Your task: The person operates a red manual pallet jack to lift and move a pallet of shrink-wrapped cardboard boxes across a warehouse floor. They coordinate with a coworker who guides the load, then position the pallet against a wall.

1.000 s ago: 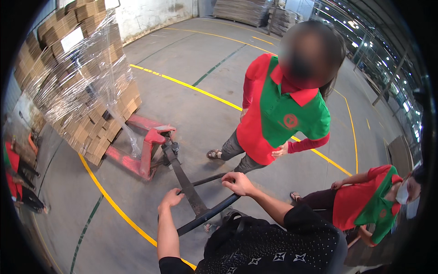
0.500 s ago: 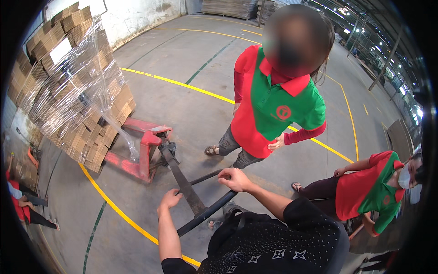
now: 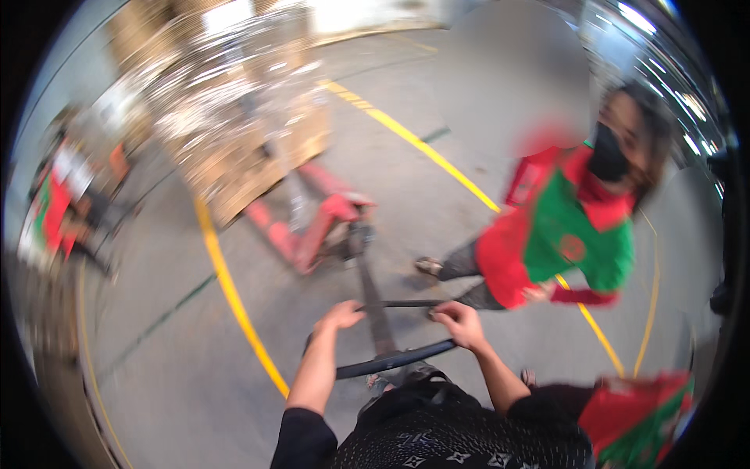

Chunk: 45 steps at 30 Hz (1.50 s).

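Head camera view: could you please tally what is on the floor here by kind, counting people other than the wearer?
Pallet jack: 1
Wrapped stack of cardboard boxes: 1
People in red and green tops: 3, right, lower right, far left
Total: 5

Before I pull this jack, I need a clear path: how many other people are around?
3, though blur may hide more: one person in red and green ahead right, another at lower right, a third far left.
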Tool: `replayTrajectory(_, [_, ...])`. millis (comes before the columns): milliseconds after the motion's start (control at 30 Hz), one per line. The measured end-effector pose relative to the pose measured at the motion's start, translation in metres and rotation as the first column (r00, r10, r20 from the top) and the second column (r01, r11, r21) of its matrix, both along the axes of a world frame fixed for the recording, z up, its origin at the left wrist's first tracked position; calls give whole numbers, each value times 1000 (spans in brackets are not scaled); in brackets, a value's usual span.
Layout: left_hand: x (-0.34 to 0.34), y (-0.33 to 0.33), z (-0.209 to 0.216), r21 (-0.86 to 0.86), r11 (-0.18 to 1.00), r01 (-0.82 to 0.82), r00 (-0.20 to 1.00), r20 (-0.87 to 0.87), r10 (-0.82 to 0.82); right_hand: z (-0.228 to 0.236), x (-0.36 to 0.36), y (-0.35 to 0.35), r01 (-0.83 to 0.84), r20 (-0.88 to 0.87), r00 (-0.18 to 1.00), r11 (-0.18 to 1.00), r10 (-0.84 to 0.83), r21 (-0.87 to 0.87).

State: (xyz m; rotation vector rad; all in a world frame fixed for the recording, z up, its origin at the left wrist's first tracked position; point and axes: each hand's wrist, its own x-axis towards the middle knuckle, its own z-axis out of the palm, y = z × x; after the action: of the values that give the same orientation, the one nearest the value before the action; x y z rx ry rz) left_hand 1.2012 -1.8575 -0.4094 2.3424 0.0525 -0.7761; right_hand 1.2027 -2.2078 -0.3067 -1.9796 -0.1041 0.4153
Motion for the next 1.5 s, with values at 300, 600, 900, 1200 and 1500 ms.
replayTrajectory(300, [-3,-7,18,39,978,-203,975,-86,205,-1,-1,6,21,-6,1000,997,-21,76])
replayTrajectory(600, [-1,-8,20,2,958,-285,958,44,285,0,-1,4,-32,-3,999,993,32,116])
replayTrajectory(900, [-2,-6,33,8,974,-226,967,120,224,-13,6,-1,-76,35,997,989,72,128])
replayTrajectory(1200, [-3,1,49,-39,941,-337,913,231,337,-6,12,-1,-217,100,971,976,215,6])
replayTrajectory(1500, [5,8,47,-67,922,-381,871,308,383,-7,21,-4,-279,43,959,959,281,-52])
